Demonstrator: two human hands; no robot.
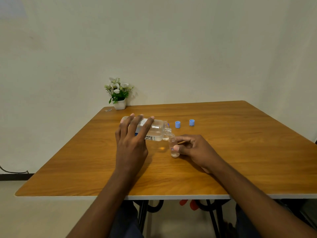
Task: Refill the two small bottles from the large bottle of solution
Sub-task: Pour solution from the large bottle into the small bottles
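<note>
Pouring called for a slow tilt w/ left hand (132, 140) wrapped over large clear plastic solution bottle (154, 130), its neck touching mouth of small clear bottle (173, 146) pinched upright on wooden table (240, 152) by right hand (193, 148), second small bottle not seen.

Both forearms are showing bare all the way to the bottom edge of the frame, with no sleeve, watch or ring appearing on either. The left hand (131, 143) and the right hand (195, 149) are also showing bare, without gloves. Below the surface (257, 152), the person is wearing dark trousers (127, 219) over both legs.
</note>
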